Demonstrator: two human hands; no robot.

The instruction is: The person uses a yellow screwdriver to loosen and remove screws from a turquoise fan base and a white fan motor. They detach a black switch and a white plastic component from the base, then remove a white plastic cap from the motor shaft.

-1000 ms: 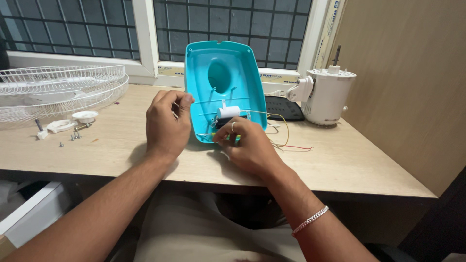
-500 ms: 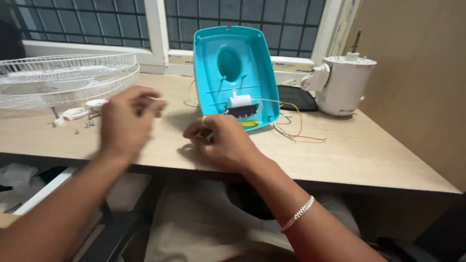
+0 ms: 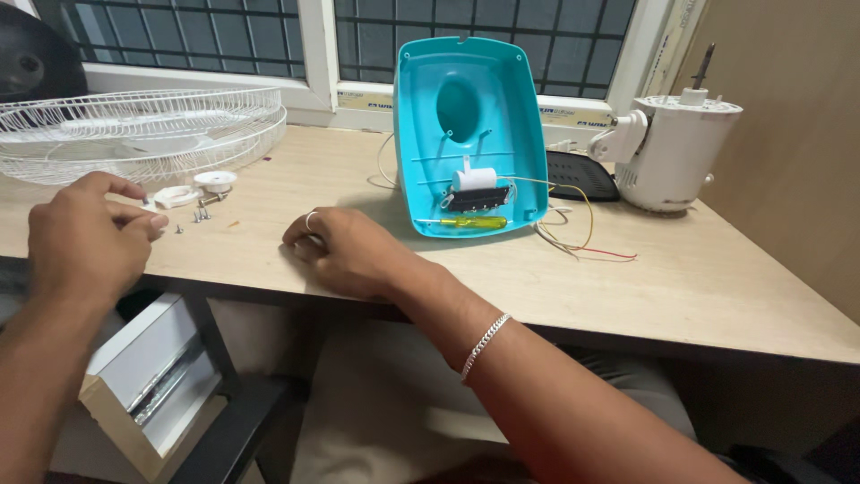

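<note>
A turquoise plastic fan housing (image 3: 470, 134) lies open side up on the wooden table (image 3: 699, 278), with a white capacitor, a black switch block and a yellow-handled screwdriver (image 3: 461, 221) inside it. Thin wires (image 3: 573, 233) trail out of it to the right. My right hand (image 3: 345, 251) rests on the table left of the housing, fingers curled, a ring on one finger and a bracelet on the wrist. My left hand (image 3: 85, 237) is at the table's left edge, fingertips pinched together beside several small screws (image 3: 199, 215) and white plastic caps (image 3: 188, 190). Whether it holds a screw is hidden.
White wire fan guards (image 3: 134, 130) are stacked at the back left. A white fan motor (image 3: 672, 148) stands at the back right, with a black part (image 3: 578, 175) lying beside it. A window with a grille runs along the back. A white box (image 3: 148, 376) sits under the table.
Both hands have left the housing. My left hand moved left to the screws and caps; my right hand slid left onto the bare table. The view also shifted left.
</note>
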